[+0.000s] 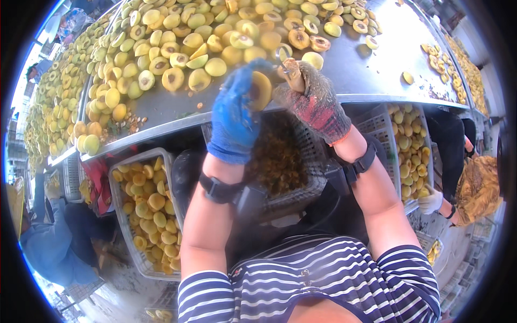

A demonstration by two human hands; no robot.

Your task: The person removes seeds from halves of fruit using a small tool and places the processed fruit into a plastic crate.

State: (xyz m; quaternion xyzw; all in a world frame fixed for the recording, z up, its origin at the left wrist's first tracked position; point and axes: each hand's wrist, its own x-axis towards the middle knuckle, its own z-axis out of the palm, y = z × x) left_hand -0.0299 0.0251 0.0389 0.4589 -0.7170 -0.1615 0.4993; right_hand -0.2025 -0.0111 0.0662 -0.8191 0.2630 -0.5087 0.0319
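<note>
My left hand (pixel 235 110), in a blue glove, is closed around a yellow peach half (pixel 260 92) above the table's near edge. Its cut face is turned towards my right hand. My right hand (pixel 319 102), in a worn grey and red glove, grips a small pitting tool with a metal loop (pixel 277 54) at its end. The tool's handle is mostly hidden by the fingers. Both hands are close together, slightly blurred. Just beyond them, many peach halves (pixel 215 67) are heaped on the metal table (pixel 355 78), some with dark centres.
Below my hands stands a crate (pixel 318 148) with brownish scraps. A crate of peach halves (pixel 123 215) is at my left, another crate (pixel 429 145) at my right. One person in blue (pixel 48 242) sits at the left; a white-gloved hand (pixel 431 200) shows at the right.
</note>
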